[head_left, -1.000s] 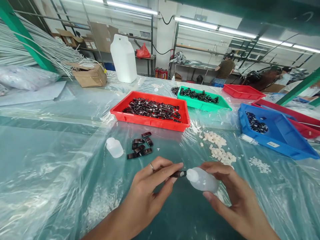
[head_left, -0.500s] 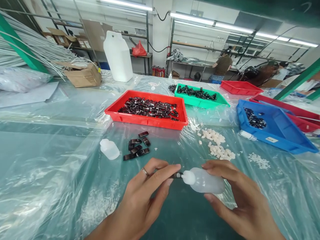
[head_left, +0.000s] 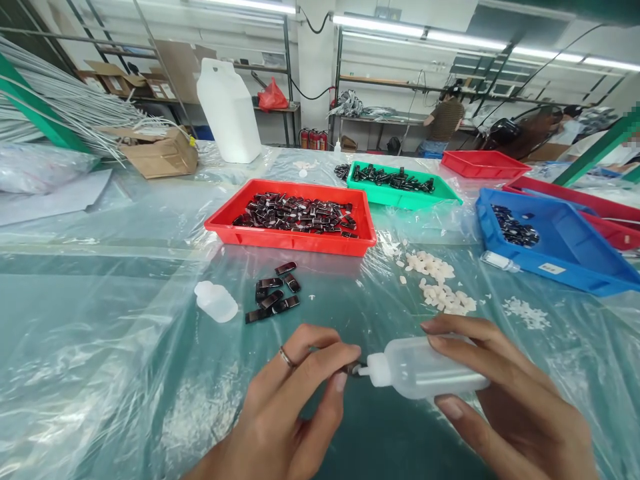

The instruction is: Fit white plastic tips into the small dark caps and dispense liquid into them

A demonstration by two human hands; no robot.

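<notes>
Between thumb and fingers, my left hand (head_left: 295,393) pinches a small black part (head_left: 352,368), mostly hidden by the fingertips. My right hand (head_left: 505,393) is closed around a translucent squeeze bottle (head_left: 430,368) with a white cap, lying nearly level. The bottle's thin nozzle (head_left: 363,371) points left and meets the end of the black part; whether it touches cannot be made out. Ahead of my left hand lies a small group of black glossy parts (head_left: 273,298). Another translucent bottle (head_left: 216,301) lies to their left.
A red tray (head_left: 290,243) full of black parts stands ahead, with a green tray (head_left: 400,198) behind it and a blue tray (head_left: 575,260) at right. Small cream pieces (head_left: 440,283) lie in piles near my right hand. A white jug (head_left: 230,113) stands at back left.
My right hand and the bottle have shifted slightly right and down; the bottle is now more side-on, showing its nozzle. My left hand keeps its pinch on the black part.
</notes>
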